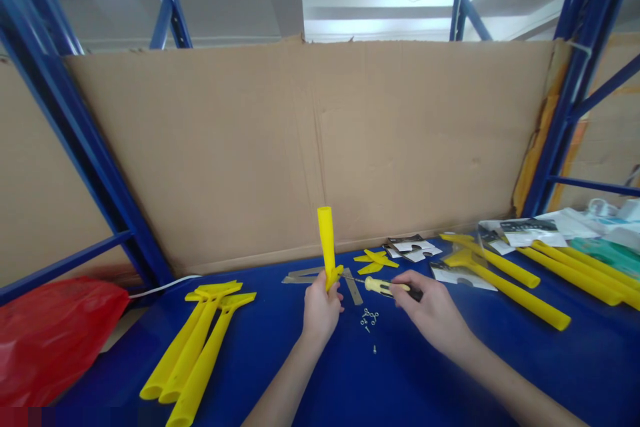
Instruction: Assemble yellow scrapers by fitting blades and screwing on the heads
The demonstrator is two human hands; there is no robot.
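Note:
My left hand [323,307] is closed round the head end of a yellow plastic scraper [327,237], whose hollow handle points up. In my right hand [433,307] is a screwdriver [383,285] with a pale yellow and black handle, held level. Its shaft points left and its tip meets the scraper's head, where the exact contact is too small to make out. Below the screwdriver, several small screws and nuts [369,317] lie loose on the blue table. Flat metal blades [354,288] rest just behind my left hand.
Three yellow scrapers [200,340] lie at left, more yellow scrapers [515,287] at right. Small yellow pieces [376,260] and printed cards [413,248] are at the back. A red bag [55,340] sits far left. Cardboard [310,147] and blue rack posts [565,93] bound the table.

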